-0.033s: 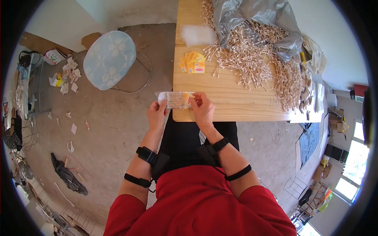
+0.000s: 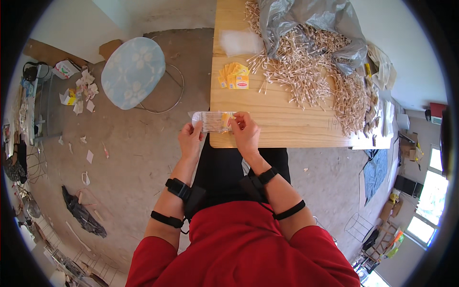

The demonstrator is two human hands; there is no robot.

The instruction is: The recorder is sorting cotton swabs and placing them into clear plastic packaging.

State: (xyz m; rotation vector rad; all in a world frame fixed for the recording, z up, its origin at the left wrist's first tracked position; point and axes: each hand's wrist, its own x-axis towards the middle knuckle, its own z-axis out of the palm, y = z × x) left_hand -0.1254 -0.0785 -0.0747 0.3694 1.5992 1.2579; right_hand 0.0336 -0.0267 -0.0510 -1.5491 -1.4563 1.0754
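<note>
Between my hands lies a clear plastic bag of cotton swabs (image 2: 213, 121), held flat over the table's near left corner, with a yellow card showing at its right end. My left hand (image 2: 190, 136) pinches the bag's left end between thumb and fingers. At the right end, the fingers of my right hand (image 2: 246, 131) are closed on the bag beside the yellow card. Beyond them a small fan of yellow cards (image 2: 234, 76) rests on the wooden table (image 2: 282, 126). A large heap of loose cotton swabs (image 2: 301, 79) spreads over the table's far right part.
A grey plastic sack (image 2: 311, 19) lies over the heap. Clear plastic bags (image 2: 240, 43) are stacked at the table's left edge. On the floor to the left stands a round stool with a pale blue cover (image 2: 134, 74); paper scraps (image 2: 86, 88) and a black plastic bag (image 2: 81, 213) lie farther left.
</note>
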